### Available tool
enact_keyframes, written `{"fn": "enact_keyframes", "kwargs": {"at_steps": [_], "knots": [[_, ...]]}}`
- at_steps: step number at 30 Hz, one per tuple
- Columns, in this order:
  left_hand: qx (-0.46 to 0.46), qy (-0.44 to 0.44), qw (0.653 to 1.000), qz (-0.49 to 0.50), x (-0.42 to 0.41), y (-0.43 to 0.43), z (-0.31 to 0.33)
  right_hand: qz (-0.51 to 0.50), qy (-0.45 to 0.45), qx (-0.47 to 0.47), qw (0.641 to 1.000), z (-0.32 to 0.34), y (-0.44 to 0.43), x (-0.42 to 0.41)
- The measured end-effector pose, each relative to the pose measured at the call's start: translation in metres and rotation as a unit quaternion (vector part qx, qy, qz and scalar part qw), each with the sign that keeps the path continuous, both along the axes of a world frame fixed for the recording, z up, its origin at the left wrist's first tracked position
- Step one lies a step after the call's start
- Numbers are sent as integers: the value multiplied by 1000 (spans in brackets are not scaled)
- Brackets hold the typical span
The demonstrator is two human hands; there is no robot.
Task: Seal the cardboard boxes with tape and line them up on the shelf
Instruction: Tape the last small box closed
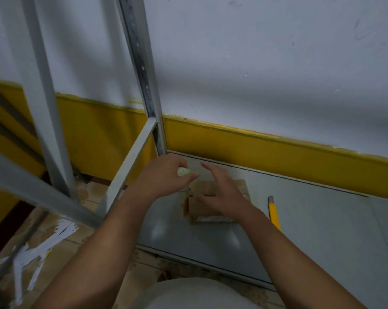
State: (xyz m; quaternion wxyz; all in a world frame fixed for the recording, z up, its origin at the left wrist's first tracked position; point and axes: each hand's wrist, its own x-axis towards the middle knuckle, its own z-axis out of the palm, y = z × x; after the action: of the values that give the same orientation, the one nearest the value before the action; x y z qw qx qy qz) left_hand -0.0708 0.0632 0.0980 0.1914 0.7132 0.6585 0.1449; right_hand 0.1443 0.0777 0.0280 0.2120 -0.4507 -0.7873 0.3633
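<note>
A small cardboard box lies on the grey metal shelf, near its back left corner. My left hand hovers just left of the box and grips a pale roll of tape in curled fingers. My right hand is above the box with its fingers spread and straight, covering much of the box's top. A white label shows on the box's front edge.
A yellow utility knife lies on the shelf right of the box. Grey shelf uprights and a slanted brace rise at the left. White paper strips litter the tiled floor. A white and yellow wall stands behind.
</note>
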Motion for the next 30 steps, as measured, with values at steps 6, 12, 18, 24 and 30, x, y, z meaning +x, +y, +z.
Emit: {"fn": "enact_keyframes", "kwargs": {"at_steps": [6,12,18,24,30], "knots": [[67,-47,997,15,5,-1,1,-17,63,14,998,9,20,-30],[309,-327,873,189,6,-29,-3,-37,101,17,994,10,24,-25],[-28,-527,737,421,24,-73,-106,-107,165,-51,979,18,24,-24],[-166,-507,814,229,42,-67,-112,-118,181,-61,975,24,21,-24],[-203,-543,794,185,53,-66,-106,-122,190,-71,972,18,19,-21]]}}
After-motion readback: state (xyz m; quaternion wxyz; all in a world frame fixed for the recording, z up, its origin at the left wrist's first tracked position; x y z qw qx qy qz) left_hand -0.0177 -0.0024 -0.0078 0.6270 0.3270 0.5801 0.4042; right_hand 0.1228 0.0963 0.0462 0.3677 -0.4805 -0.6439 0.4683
